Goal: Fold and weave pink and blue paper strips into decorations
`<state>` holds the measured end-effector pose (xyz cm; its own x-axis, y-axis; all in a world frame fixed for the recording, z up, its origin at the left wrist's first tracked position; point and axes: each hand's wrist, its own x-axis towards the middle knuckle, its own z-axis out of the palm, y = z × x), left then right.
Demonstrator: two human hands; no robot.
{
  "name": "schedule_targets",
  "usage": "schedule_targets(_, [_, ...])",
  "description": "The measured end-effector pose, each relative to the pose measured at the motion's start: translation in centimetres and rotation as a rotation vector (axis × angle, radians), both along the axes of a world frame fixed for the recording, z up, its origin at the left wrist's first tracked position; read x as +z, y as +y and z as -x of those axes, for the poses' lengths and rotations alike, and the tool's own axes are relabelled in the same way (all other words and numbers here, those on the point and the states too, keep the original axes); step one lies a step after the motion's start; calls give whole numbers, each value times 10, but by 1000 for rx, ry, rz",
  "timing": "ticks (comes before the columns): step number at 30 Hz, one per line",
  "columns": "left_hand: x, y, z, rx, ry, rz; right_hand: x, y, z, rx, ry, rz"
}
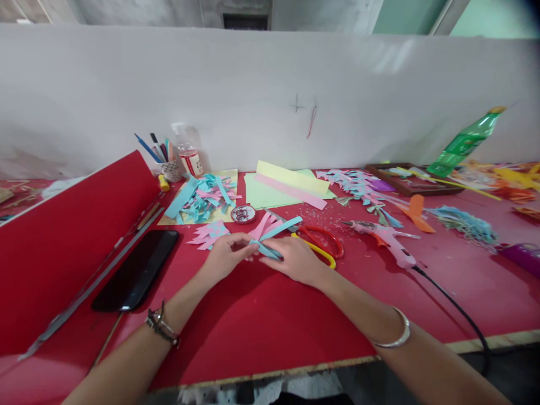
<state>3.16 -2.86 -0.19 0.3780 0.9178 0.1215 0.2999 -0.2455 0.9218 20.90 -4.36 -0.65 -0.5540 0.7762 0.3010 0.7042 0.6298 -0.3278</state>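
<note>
My left hand (230,256) and my right hand (295,259) meet over the red table, both pinching a blue paper strip (280,228). One end of the strip sticks out up to the right, and a folded part lies between my fingers. Just behind my hands are pink paper strips (265,224); whether I hold them too I cannot tell. Beside my left hand lies a small pile of fringed pink and blue paper (210,233). Scissors with a red and a yellow handle (323,242) lie just past my right hand, their blades partly hidden.
A black phone (137,270) and an upright red board (76,247) stand left. Cut paper strips (206,197) lie behind, near a round tin (243,214) and flat paper sheets (270,194). A pink glue gun (386,239) with its cord and a leaning green bottle (462,146) are right.
</note>
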Motion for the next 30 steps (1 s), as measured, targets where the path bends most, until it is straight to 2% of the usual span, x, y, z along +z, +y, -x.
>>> schedule_targets(7, [1,0,-1,-19,-32,35,3,-3,4,-27,-230,-130])
schedule_targets(15, [-3,-1,-2,38,-85,19,9,-5,10,-58,-345,-157])
schedule_targets(18, [-4,-2,-3,62,-97,5,8,-6,10,-46,-268,-132])
schedule_targets(20, [-3,-3,-4,65,-106,16,7,-6,10,-43,-138,-90])
schedule_targets(25, [-2,-1,-2,70,-111,48,5,-6,7,3,241,144])
schedule_targets(30, [-1,1,1,60,-104,54,2,-5,6,26,369,285])
